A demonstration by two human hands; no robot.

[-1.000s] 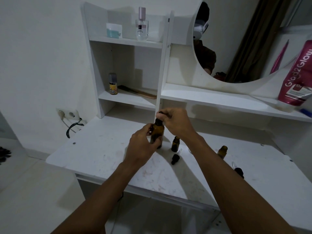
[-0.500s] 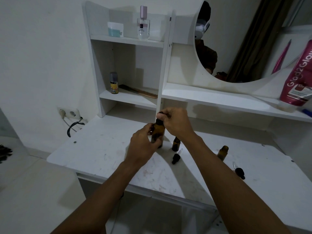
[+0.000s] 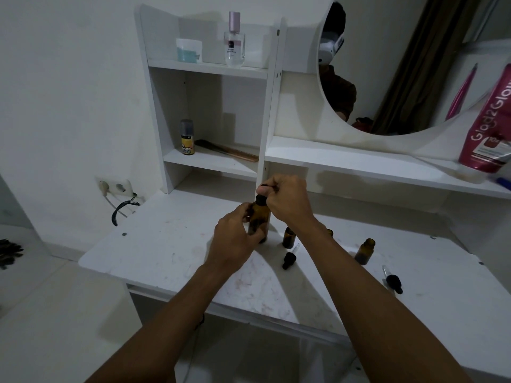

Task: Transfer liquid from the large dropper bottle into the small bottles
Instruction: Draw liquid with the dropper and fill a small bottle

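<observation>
Upright, large dropper bottle (image 3: 259, 219), hand-held.

Desk layout under my hands

I see the large dropper bottle (image 3: 259, 221) upright mid-desk (image 3: 166, 244); right of it one small bottle (image 3: 289, 237), a second small bottle (image 3: 365, 251) farther right. A dropper cap (image 3: 289, 259) lies before the first, another dropper cap (image 3: 392, 280) near the second.

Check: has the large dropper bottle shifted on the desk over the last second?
No. The large dropper bottle keeps its spot below the shelf divider and left of the nearest small bottle; only the camera moved.
</observation>
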